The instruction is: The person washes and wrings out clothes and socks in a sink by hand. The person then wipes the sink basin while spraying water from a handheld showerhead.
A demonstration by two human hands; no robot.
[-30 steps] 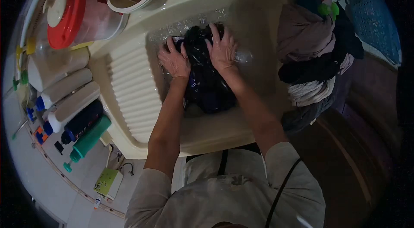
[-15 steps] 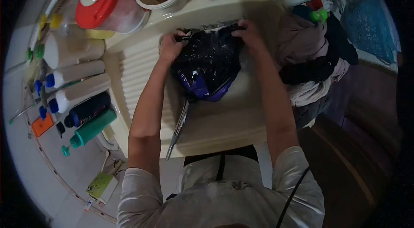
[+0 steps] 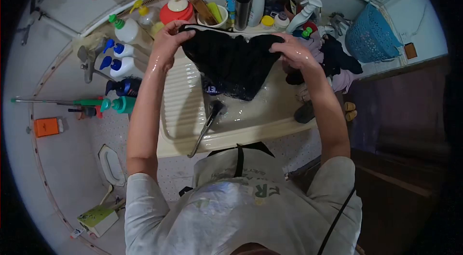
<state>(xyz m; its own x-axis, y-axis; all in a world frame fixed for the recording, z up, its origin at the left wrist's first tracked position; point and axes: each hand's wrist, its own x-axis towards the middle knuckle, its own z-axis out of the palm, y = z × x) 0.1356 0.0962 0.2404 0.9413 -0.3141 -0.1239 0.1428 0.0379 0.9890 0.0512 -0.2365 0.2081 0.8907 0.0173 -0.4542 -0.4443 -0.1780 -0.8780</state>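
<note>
A wet black garment (image 3: 231, 64) hangs spread between my hands above the cream sink (image 3: 270, 117). My left hand (image 3: 169, 42) pinches its upper left corner, and my right hand (image 3: 295, 52) grips the upper right one; both hands are wet. The garment's lower part reaches down into the basin, where pale lettering shows on dark fabric. Whether that lettering belongs to the same piece, I cannot tell. Below it, a black shower head (image 3: 216, 107) on a metal hose (image 3: 197, 144) lies in the sink, beside the ribbed washboard (image 3: 178, 98).
Several pump bottles (image 3: 128, 30) line the left edge. Along the back stand a red-lidded container (image 3: 176, 11), a dark cylinder (image 3: 242, 6) and a white spray bottle (image 3: 305, 13). Piled clothes (image 3: 337, 57) rest at the right, near a blue basket (image 3: 371, 35).
Both hands have lifted the garment and opened it out, showing a plain black side where purple fabric showed before. The shower head has come into view. My view has tilted to take in the wall.
</note>
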